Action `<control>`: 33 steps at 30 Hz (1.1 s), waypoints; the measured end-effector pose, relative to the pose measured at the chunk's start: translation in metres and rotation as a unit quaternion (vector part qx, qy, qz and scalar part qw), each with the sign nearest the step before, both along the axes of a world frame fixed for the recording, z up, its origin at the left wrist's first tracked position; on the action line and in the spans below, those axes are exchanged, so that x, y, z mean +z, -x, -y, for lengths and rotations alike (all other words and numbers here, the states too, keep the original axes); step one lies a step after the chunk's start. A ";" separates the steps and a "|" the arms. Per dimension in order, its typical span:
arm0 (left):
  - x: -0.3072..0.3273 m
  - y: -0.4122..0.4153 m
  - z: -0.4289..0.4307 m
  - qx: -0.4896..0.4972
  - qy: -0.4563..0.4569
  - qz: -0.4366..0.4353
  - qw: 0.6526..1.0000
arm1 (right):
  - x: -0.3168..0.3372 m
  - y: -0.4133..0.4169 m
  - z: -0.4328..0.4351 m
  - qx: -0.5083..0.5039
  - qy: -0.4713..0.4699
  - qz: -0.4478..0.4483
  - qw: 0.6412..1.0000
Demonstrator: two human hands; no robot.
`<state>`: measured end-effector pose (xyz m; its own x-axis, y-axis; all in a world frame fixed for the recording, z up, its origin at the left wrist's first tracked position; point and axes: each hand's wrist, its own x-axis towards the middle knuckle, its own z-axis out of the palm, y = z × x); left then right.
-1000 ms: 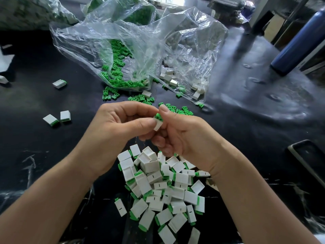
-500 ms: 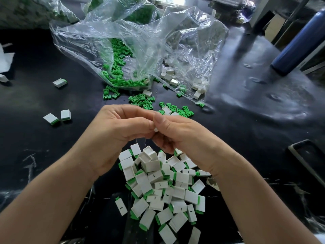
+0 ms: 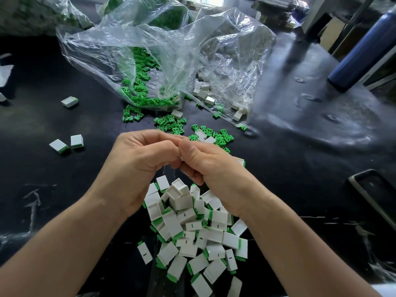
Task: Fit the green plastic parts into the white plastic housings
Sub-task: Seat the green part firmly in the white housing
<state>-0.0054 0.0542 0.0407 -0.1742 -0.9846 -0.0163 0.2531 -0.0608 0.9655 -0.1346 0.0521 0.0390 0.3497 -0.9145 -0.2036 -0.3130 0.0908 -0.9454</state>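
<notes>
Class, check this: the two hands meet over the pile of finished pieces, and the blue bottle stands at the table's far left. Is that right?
No. The head view shows the blue bottle at the far right. The left hand and right hand do meet over the pile of finished pieces.

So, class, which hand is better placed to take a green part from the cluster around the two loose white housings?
The right hand: that green cluster lies just beyond its knuckles; the left hand would probably have to cross over. Both pinch one mostly hidden piece.
</notes>
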 end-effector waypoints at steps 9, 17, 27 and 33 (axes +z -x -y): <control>-0.003 -0.006 0.001 -0.029 -0.013 0.025 0.999 | 0.004 0.005 0.001 0.026 -0.032 0.047 0.998; -0.001 -0.007 0.001 -0.038 0.024 0.106 0.993 | -0.001 0.032 0.022 -0.110 0.056 -0.117 0.985; -0.005 0.003 -0.012 -0.206 0.061 0.268 0.939 | -0.028 0.040 0.036 -0.138 0.221 -0.303 0.917; -0.005 0.004 -0.010 -0.143 0.069 0.240 0.958 | -0.035 0.034 0.038 -0.071 0.249 -0.386 0.885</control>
